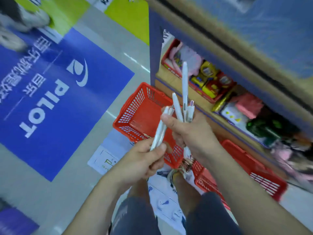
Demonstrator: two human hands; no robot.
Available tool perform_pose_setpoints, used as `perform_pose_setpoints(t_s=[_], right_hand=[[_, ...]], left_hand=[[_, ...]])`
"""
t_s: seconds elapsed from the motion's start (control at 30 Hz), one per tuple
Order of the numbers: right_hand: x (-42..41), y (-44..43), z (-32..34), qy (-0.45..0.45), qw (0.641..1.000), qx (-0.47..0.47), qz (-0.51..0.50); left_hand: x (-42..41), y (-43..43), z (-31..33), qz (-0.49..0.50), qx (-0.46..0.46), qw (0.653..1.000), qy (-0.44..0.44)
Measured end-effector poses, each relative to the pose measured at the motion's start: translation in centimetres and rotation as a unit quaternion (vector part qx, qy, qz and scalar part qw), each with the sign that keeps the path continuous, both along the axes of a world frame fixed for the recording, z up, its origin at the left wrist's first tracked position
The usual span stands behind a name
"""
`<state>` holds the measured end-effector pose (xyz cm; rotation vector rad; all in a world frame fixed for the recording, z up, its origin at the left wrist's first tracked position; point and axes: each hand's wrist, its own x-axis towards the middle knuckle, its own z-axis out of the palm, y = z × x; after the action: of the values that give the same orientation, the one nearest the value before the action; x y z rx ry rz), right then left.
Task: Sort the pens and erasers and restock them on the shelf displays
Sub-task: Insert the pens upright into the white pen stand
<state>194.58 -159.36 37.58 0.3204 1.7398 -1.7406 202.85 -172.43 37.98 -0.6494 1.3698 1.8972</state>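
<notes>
Head view: at frame centre I see a bunch of white pens [183, 106] fanned upward out of my right hand [191, 131], whose fingers are wrapped tight round their lower barrels; one pen stands much taller than the rest. My left hand [142, 160], lower and just left of it, has its fingers closed on two more white pens [160, 128] that slant up to the right hand's thumb. Directly behind the hands a red mesh basket [133, 116] sits on the floor; I cannot tell what it contains. A second red basket [250, 168] lies at lower right, against the shelf [169, 80], which carries blurred colourful packs. A blue PILOT floor mat [50, 99] fills the left of the frame
</notes>
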Motion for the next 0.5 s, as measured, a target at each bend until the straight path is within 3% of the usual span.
perform_pose_setpoints(t_s=[0.17, 0.37, 0.5], right_hand=[[1.0, 2.3, 9.8, 0.012, 0.998, -0.050, -0.024], [1.6, 7.4, 19.8, 0.134, 0.980, -0.029, -0.147], [2.1, 10.8, 24.2, 0.165, 0.966, -0.025, -0.197]], left_hand=[[-0.2, 1.7, 9.5, -0.013, 0.006, 0.998, 0.068], [-1.8, 3.9, 18.1, 0.127, -0.062, 0.981, 0.129], [-2.7, 6.9, 22.4, 0.098, -0.140, 0.961, 0.216]])
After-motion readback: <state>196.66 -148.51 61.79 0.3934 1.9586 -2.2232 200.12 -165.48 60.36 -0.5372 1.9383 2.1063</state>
